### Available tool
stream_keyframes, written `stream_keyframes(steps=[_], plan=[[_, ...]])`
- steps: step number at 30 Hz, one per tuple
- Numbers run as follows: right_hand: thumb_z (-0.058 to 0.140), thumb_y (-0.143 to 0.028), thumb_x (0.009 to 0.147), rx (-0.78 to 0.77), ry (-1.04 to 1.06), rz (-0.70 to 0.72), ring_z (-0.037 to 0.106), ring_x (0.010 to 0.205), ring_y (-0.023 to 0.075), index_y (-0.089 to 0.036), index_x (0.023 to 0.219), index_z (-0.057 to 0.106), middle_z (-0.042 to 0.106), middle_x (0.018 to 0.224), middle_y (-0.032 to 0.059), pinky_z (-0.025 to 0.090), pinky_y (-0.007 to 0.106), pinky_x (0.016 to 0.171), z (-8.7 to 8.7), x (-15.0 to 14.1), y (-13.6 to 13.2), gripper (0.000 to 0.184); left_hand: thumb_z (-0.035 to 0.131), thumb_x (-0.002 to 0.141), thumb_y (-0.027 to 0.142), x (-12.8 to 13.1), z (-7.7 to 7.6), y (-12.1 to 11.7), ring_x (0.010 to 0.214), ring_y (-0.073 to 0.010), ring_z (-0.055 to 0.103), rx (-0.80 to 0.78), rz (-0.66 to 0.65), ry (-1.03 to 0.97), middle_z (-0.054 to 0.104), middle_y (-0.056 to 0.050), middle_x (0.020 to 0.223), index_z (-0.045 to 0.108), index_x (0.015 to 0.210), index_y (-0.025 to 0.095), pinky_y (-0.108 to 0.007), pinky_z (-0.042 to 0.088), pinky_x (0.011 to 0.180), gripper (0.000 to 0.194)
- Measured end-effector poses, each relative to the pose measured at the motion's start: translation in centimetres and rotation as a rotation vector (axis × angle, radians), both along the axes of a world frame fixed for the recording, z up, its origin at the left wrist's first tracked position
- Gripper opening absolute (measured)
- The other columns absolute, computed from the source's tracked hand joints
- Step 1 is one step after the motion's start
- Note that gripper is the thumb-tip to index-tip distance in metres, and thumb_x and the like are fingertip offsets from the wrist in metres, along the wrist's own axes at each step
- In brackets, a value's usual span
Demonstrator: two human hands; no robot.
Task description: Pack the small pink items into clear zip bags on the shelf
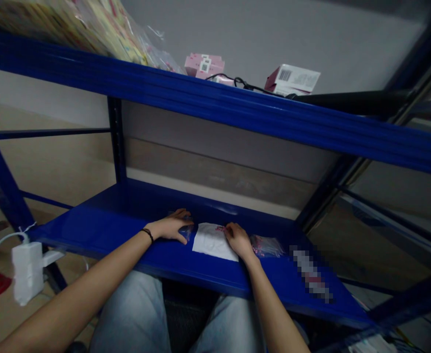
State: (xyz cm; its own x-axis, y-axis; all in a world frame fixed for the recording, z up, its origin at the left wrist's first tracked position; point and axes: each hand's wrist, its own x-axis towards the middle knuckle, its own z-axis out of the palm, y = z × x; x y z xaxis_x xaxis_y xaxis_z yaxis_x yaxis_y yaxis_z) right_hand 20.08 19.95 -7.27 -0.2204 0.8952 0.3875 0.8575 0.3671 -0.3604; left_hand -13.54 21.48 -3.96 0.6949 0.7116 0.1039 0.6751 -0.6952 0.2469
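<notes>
Sheet (pixel 211 242) of thin white material, four-sided and slightly wrinkled, lies flat on the smooth blue lower shelf (pixel 90 220) in the head view, between the two hands. Pink print (pixel 220 229) is visible near its upper right corner. The right hand (pixel 238 240) rests at this corner with bent fingers; its grip touches the sheet, but I cannot tell whether it pinches the edge or only presses on it. The left hand (pixel 171 228) has a spread grip, the thumb apart from the other fingers, over a clear, shiny plastic film (pixel 187 231), which is near the left edge of the sheet. A thin dark bracelet (pixel 149 234) goes around the left wrist. Just beside the right hand lies a transparent packet (pixel 267 246), soft and crinkled, with pink marks. Farther right is an item (pixel 309 272) blurred into squares, so its material cannot be told. Above the ridged upper beam (pixel 215 108) are a pink carton (pixel 201 65), a white box (pixel 298 76) and a glossy bag (pixel 101 34).
</notes>
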Motion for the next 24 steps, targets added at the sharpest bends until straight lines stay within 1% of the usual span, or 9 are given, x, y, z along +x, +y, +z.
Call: stream_keyframes(steps=[2, 6, 8, 10, 12, 14, 19, 24], plan=[[0.050, -0.022, 0.091, 0.010, -0.013, 0.010, 0.062, 0.084, 0.0177, -0.020, 0.097, 0.064, 0.065, 0.090, 0.0051, 0.042, 0.025, 0.077, -0.2, -0.2, 0.1, 0.015, 0.073, 0.071, 0.061, -0.1, -0.1, -0.2, 0.144, -0.0395, 0.025, 0.017, -0.009, -0.005, 0.041, -0.014, 0.152, 0.055, 0.137, 0.025, -0.048, 0.025, 0.114, 0.077], [0.047, -0.018, 0.091, 0.040, -0.018, 0.026, 0.062, 0.084, 0.0181, -0.019, 0.096, 0.065, 0.066, 0.090, 0.0058, 0.043, 0.026, 0.077, -0.5, -0.5, 0.1, 0.019, 0.070, 0.073, 0.064, -0.2, -0.3, -0.9, 0.144, -0.0393, 0.024, 0.056, -0.028, -0.016, 0.038, -0.016, 0.153, 0.052, 0.140, 0.023, -0.047, 0.027, 0.113, 0.080], [0.047, -0.016, 0.089, 0.065, -0.007, 0.032, 0.062, 0.084, 0.0183, -0.019, 0.096, 0.066, 0.066, 0.090, 0.0057, 0.043, 0.026, 0.078, -0.4, -0.2, 0.2, 0.021, 0.069, 0.073, 0.066, -0.3, -0.3, -1.3, 0.144, -0.0388, 0.024, 0.077, -0.043, -0.026, 0.038, -0.015, 0.153, 0.054, 0.138, 0.024, -0.047, 0.028, 0.112, 0.079], [0.046, -0.015, 0.088, 0.104, 0.028, -0.007, 0.063, 0.086, 0.0187, -0.018, 0.098, 0.066, 0.067, 0.093, 0.0068, 0.044, 0.027, 0.079, -0.3, 0.4, 0.4, 0.023, 0.068, 0.074, 0.066, -0.4, -0.2, -1.8, 0.144, -0.0386, 0.024, 0.098, -0.056, -0.035, 0.040, -0.015, 0.152, 0.056, 0.136, 0.023, -0.047, 0.028, 0.112, 0.076], [0.045, -0.015, 0.088, 0.133, 0.055, -0.084, 0.064, 0.087, 0.0194, -0.016, 0.099, 0.067, 0.067, 0.095, 0.0086, 0.045, 0.027, 0.081, -0.3, 1.2, 0.5, 0.025, 0.068, 0.074, 0.066, -0.4, -0.1, -2.4, 0.144, -0.0386, 0.025, 0.119, -0.071, -0.041, 0.041, -0.016, 0.151, 0.056, 0.136, 0.023, -0.047, 0.028, 0.112, 0.076], [0.045, -0.015, 0.088, 0.128, 0.050, -0.152, 0.064, 0.088, 0.0197, -0.015, 0.099, 0.068, 0.068, 0.095, 0.0097, 0.045, 0.027, 0.081, -0.3, 1.8, 0.5, 0.025, 0.068, 0.074, 0.066, -0.5, 0.0, -3.1, 0.144, -0.0384, 0.025, 0.127, -0.087, -0.045, 0.042, -0.016, 0.151, 0.056, 0.136, 0.022, -0.047, 0.028, 0.113, 0.076], [0.048, -0.015, 0.089, 0.049, -0.040, -0.186, 0.064, 0.081, 0.0180, -0.016, 0.094, 0.070, 0.068, 0.090, 0.0084, 0.043, 0.025, 0.076, -0.7, 1.6, 0.2, 0.023, 0.071, 0.076, 0.059, -0.3, 0.5, -4.7, 0.136, -0.0361, 0.037, 0.083, -0.093, -0.112, 0.047, -0.013, 0.145, 0.058, 0.133, 0.025, -0.046, 0.033, 0.110, 0.068], [0.046, -0.015, 0.091, 0.037, -0.072, -0.195, 0.062, 0.078, 0.0167, -0.016, 0.089, 0.071, 0.066, 0.088, 0.0077, 0.042, 0.024, 0.074, -1.1, 1.0, 0.1, 0.024, 0.075, 0.075, 0.053, 0.1, 0.7, -5.7, 0.127, -0.0302, 0.046, -0.059, -0.034, -0.271, 0.055, -0.009, 0.133, 0.060, 0.130, 0.026, -0.041, 0.038, 0.107, 0.063]])
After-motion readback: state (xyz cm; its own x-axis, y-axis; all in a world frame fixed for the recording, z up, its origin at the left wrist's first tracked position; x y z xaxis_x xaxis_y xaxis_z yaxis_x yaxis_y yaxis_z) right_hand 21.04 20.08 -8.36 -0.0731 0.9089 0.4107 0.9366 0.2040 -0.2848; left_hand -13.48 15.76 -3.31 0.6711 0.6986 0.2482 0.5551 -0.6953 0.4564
